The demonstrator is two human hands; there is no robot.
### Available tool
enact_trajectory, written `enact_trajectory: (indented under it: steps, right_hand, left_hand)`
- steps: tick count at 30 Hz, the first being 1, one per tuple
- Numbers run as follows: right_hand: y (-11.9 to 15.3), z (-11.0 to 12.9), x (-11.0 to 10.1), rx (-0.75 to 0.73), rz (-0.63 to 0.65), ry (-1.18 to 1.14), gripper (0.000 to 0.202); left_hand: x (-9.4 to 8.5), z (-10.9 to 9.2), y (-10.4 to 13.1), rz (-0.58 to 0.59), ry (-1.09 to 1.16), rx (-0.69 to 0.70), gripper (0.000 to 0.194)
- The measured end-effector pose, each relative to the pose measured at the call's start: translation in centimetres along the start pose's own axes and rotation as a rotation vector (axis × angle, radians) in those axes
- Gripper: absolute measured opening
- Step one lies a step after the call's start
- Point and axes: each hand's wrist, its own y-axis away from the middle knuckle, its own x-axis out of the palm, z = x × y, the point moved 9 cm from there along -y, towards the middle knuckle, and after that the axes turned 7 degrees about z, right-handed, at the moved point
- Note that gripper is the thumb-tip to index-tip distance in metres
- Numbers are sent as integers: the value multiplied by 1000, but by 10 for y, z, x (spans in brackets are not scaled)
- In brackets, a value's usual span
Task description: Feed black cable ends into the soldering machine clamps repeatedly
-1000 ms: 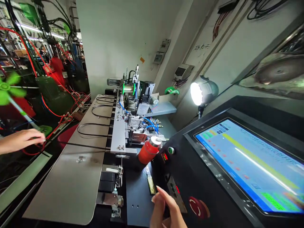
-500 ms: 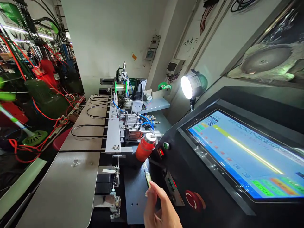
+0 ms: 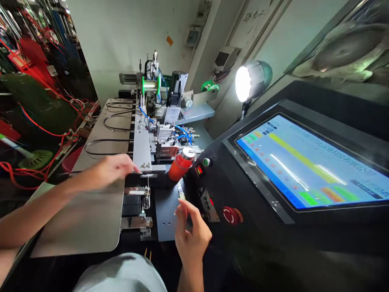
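My left hand (image 3: 117, 167) reaches in from the left, over the flat metal plate (image 3: 94, 215). Slightly blurred, its fingers are pressed together, with the tips by the end of a long metal rail (image 3: 142, 150); anything between them is hidden. My right hand (image 3: 193, 227) is raised over the dark blue plate (image 3: 165, 217), thumb and forefinger curled together in a pinch; I cannot make out what they hold. Just beyond its fingertips lies a thin, pale strip-like tool (image 3: 181, 191). A red bottle with a silver lid (image 3: 180, 165) stands behind it.
A black console with a lit touchscreen (image 3: 304, 162) and a red emergency stop button (image 3: 232, 215) fills the right. Machine units with blue hoses (image 3: 165, 138) stand ahead, beside a bright lamp (image 3: 246, 83). Black looped cables (image 3: 105, 142) lie on the far metal plate.
My left hand has come into view from the left and reached to the rail's end. The view has tilted down. My right hand keeps its pinch near the pale strip.
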Motion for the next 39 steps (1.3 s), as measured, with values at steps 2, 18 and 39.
enact_trajectory:
  steps: [2, 18, 39]
  right_hand:
    - [1, -9, 5, 126, 51, -131, 16]
    - [24, -29, 89, 594, 568, -799, 23]
    - [15, -11, 76, 408, 80, -593, 22]
  left_hand:
    - [46, -11, -8, 194, 18, 111, 30]
    - [99, -19, -2, 118, -205, 258, 29]
    - [83, -8, -8, -92, 152, 109, 25]
